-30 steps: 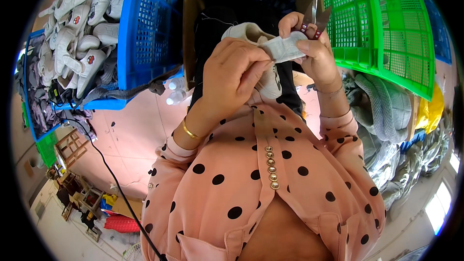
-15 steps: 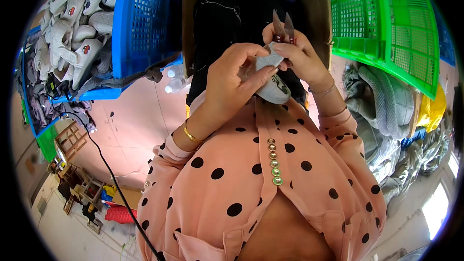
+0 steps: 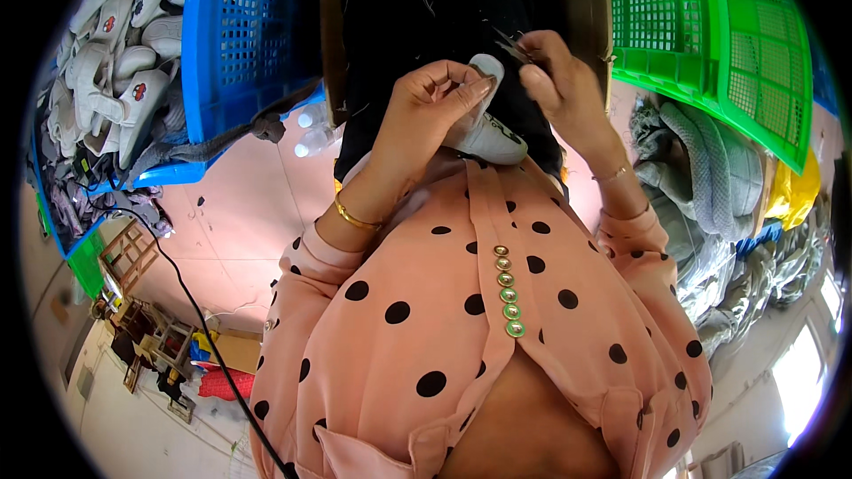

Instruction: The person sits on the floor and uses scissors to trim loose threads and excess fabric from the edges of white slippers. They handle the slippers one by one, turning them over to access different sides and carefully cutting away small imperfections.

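Left hand [image 3: 426, 108] pinching white shoe [image 3: 493, 145], right hand [image 3: 570, 93] holding scissors [image 3: 512, 45], blue crate [image 3: 199, 80] left, green crate [image 3: 721, 44] right

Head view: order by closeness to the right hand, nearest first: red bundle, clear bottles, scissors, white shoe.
1. Scissors, in the right hand.
2. White shoe, lower left, at the left hand.
3. Clear bottles, farther left.
4. Red bundle, far lower left.

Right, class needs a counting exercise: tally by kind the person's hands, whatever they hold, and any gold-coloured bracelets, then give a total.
Hands, left hand and right hand: 2
White shoe, held: 1
Scissors, held: 1
Gold-coloured bracelet: 1
Total: 5
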The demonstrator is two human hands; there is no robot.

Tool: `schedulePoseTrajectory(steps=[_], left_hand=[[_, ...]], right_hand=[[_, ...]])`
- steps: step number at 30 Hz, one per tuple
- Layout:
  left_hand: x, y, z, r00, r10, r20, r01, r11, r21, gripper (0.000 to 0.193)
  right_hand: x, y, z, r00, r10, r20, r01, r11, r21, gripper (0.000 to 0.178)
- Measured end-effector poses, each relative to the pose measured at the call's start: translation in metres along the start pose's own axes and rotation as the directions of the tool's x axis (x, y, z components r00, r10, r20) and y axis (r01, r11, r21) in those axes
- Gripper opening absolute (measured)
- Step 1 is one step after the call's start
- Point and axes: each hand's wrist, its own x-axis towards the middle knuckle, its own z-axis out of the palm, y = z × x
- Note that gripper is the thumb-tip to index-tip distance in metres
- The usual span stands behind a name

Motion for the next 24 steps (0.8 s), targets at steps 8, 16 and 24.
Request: schedulePoseTrajectory(steps=[8,16,24], left_hand=[[0.011,0.007,-0.005,0.989,-0.145,0.011,0.145,0.985,-0.093,0.014],[0.014,0.006,-0.005,0.988,-0.153,0.004,0.152,0.981,-0.120,0.011],[0.014,0.004,-0.006,0.991,-0.134,-0.001,0.132,0.982,-0.134,0.011]], right_hand=[[0.001,-0.025,-0.039,0.975,-0.134,0.179,0.217,0.753,-0.621,0.043],[0.014,-0.040,-0.044,0.947,-0.187,0.262,0.322,0.565,-0.760,0.036],[0.026,-0.042,-0.046,0.912,-0.230,0.339,0.409,0.495,-0.766,0.033]])
